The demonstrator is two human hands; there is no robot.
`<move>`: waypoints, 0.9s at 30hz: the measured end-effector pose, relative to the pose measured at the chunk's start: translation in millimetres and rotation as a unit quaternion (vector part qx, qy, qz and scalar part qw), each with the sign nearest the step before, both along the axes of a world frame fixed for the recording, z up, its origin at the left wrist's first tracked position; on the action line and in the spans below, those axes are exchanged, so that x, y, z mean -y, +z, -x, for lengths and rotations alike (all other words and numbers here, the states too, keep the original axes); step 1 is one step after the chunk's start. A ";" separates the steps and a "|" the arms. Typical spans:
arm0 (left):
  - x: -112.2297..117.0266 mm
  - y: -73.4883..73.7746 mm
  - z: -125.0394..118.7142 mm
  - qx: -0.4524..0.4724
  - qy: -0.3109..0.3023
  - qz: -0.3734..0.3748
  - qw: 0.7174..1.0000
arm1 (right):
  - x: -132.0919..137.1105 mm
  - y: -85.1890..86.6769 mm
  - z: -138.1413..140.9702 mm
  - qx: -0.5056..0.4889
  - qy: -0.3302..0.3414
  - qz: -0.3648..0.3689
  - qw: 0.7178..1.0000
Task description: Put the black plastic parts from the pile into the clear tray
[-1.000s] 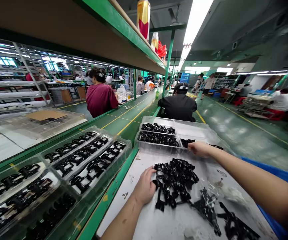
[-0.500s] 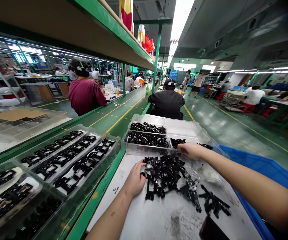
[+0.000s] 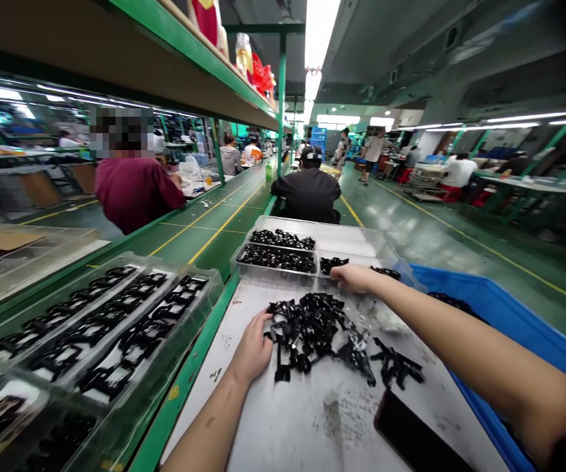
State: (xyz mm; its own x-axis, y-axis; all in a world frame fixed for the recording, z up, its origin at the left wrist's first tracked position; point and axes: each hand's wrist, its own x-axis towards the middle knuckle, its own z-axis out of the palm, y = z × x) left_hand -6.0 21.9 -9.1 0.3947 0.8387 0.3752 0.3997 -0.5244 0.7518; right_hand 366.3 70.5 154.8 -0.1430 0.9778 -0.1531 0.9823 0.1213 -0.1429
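A heap of small black plastic parts [image 3: 312,324] lies on the white tabletop [image 3: 283,419]. At its left edge rests my left hand [image 3: 253,347], thumb and fingers apart, fingertips touching the outer parts. My right hand [image 3: 355,278] is over the near edge of a clear divided tray [image 3: 263,271], fingers bent together beside a compartment of black parts [image 3: 332,264]. Whatever those fingertips hold is hidden. Two more compartments at the tray's left are filled with similar black pieces.
On the left, clear trays [image 3: 164,337] hold rows of black parts. A phone-like dark slab [image 3: 415,432] lies near me. Right of the table stands a blue bin [image 3: 523,328]. Co-workers sit ahead, one in a maroon shirt [image 3: 135,190], another in black [image 3: 307,193], beneath a green-edged shelf [image 3: 204,49].
The view has turned slightly right, so the scene sits further left and more of the dark slab and blue bin shows. Both hands keep nearly the same places at the heap and tray.
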 end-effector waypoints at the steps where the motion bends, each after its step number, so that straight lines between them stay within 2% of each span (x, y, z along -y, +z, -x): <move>1: -0.8 -0.9 0.1 0.000 -0.002 0.003 1.000 | 4.4 5.3 -1.5 -0.013 -0.014 -0.015 1.000; 4: -4.3 -3.8 0.4 0.000 -0.007 0.012 1.000 | 38.6 26.8 -12.7 -0.048 -0.063 -0.091 0.993; 7: -7.8 -6.3 0.5 0.002 -0.006 0.019 1.000 | 107.8 42.1 -21.8 -0.070 -0.110 -0.132 0.983; 9: -9.5 -6.9 0.2 0.004 -0.005 0.022 1.000 | 158.9 39.7 -18.3 -0.082 -0.124 -0.104 0.983; 12: -10.5 -5.6 -0.6 0.006 -0.005 0.026 1.000 | 209.7 15.0 4.5 -0.102 -0.150 -0.053 0.982; 15: -10.2 -2.7 -1.3 0.007 0.002 0.026 1.000 | 214.1 -20.4 38.0 -0.113 -0.211 -0.042 0.970; 17: -10.1 -0.9 -1.2 0.007 0.008 0.024 1.000 | 200.3 -38.8 56.2 -0.114 -0.261 -0.046 0.958; 19: -10.5 0.2 -0.7 0.005 0.011 0.020 1.000 | 185.3 -49.1 66.1 -0.121 -0.292 -0.054 0.947; 23: -13.5 -0.4 0.3 0.004 0.016 0.015 1.000 | 178.3 -50.2 63.4 -0.156 -0.313 -0.105 0.931; 27: -16.1 -4.1 -0.1 0.014 0.021 0.020 0.999 | 198.7 -32.0 41.5 -0.207 -0.290 -0.185 0.916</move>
